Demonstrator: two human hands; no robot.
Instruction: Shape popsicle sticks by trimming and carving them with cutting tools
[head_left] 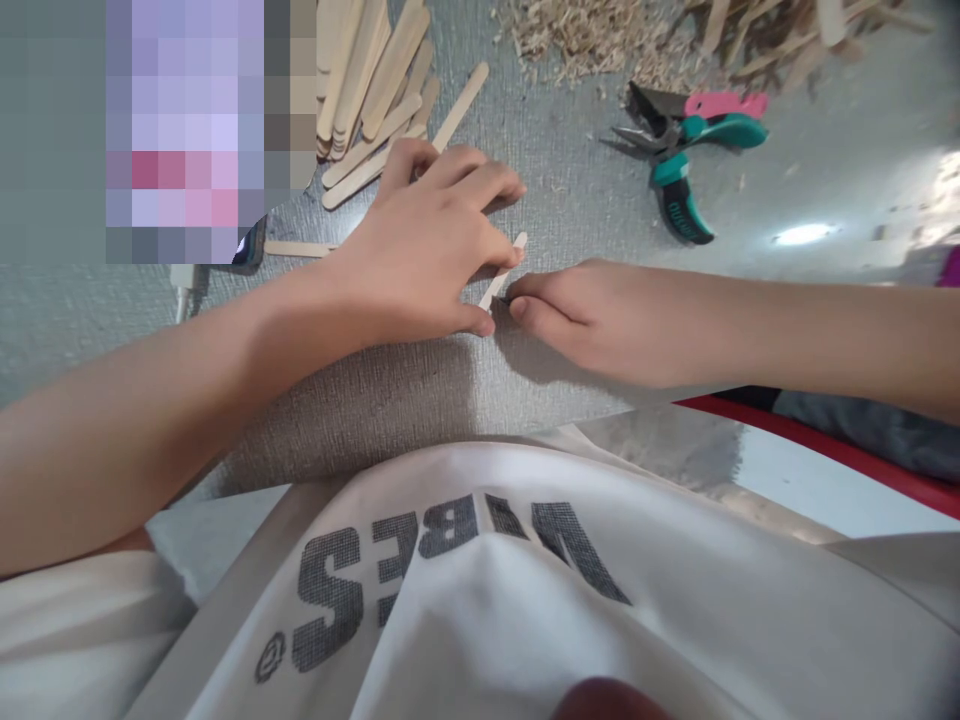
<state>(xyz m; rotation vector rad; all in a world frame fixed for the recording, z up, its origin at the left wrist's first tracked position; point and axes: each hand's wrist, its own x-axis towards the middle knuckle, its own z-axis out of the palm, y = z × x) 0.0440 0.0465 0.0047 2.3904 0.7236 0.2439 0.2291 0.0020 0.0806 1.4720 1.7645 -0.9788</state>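
Observation:
A short, narrow piece of a wooden craft stick (493, 291) lies slantwise on the grey textured table. My left hand (427, 240) arches over it, holding it down with the index fingertip near the upper end and the thumb by the lower end. The other left fingers are bent and spread on the table. Just right of the piece, my right hand (577, 315) is closed in a pinch. A small dark tip shows at its fingertips, close to the stick; the rest of what it grips is hidden.
Loose craft sticks (375, 90) lie beyond my left hand, with another stick (300, 249) near my wrist. Teal-and-black pliers (675, 150) rest beside a pink-handled tool (726, 104). Wood shavings (592, 40) and split wood strips (795, 35) are heaped at the back.

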